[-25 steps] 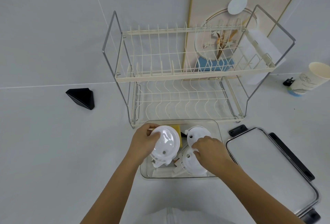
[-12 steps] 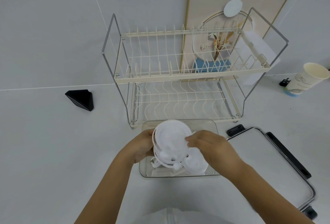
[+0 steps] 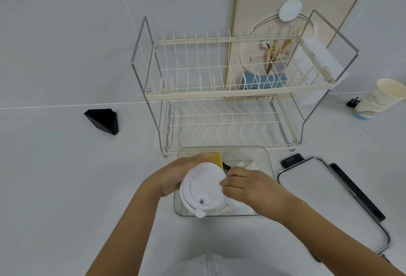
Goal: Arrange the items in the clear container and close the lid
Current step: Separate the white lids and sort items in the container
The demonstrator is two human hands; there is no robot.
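Note:
A clear rectangular container [image 3: 267, 161] stands on the white table in front of me. Over its left half I hold a stack of white round cup lids [image 3: 203, 189]. My left hand [image 3: 175, 175] grips the stack from the left. From the right, my right hand [image 3: 243, 187] pinches its rim. A yellow sponge [image 3: 214, 158] lies in the container's far left corner, with small white pieces [image 3: 247, 164] beside it. More white lids [image 3: 239, 207] rest under my right hand. The container's lid [image 3: 329, 201], with black clips, lies flat to the right.
A two-tier cream dish rack [image 3: 230, 91] stands just behind the container. A framed picture [image 3: 296, 1] leans on the wall behind the rack. A paper cup [image 3: 377, 100] is at the far right. A black triangular object [image 3: 103, 120] sits at the left.
The white lids, spread apart in the container a second ago, are now gathered into one stack held by both hands above the container's left half. The sponge has come back into sight.

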